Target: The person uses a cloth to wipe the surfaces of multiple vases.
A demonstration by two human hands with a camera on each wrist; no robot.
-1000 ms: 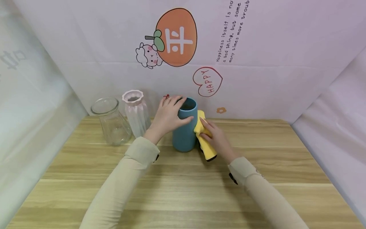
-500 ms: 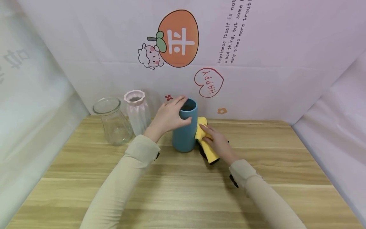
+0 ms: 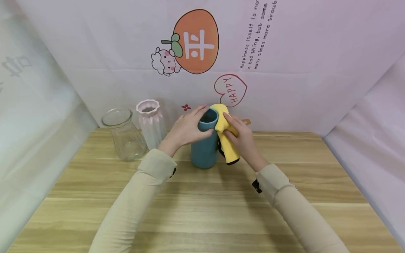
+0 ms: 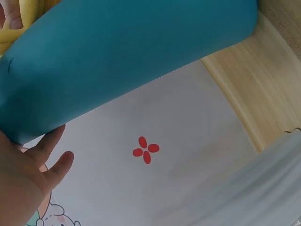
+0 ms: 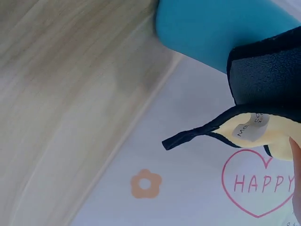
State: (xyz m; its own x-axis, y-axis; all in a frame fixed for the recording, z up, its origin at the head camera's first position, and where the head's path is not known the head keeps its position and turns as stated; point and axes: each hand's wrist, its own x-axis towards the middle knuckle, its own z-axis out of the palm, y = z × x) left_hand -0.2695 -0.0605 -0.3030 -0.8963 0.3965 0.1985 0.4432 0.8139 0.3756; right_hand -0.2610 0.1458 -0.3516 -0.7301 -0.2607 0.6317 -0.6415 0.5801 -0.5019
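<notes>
A tall blue vase (image 3: 204, 151) stands upright on the wooden table, near the back wall. My left hand (image 3: 190, 128) grips it around the top from the left, with the thumb in front and fingers at the rim. In the left wrist view the fingers of that hand (image 4: 23, 174) lie along the blue wall. On the other side, my right hand (image 3: 243, 140) holds a folded yellow cloth (image 3: 228, 147) with dark edging and presses it against the vase's upper right side, by the rim. The right wrist view shows the cloth's grey underside (image 5: 268, 77) and a small label.
Left of the blue vase stands a pale pink-white ribbed vase (image 3: 152, 128), and farther left a clear glass vase (image 3: 128, 140). A white printed fabric wall (image 3: 303, 98) rises close behind them. The wooden table (image 3: 202, 214) extends in front and to the right.
My right hand and the cloth dipped a little along the vase's right side, then rose to its rim. The left hand and vase have stayed in place.
</notes>
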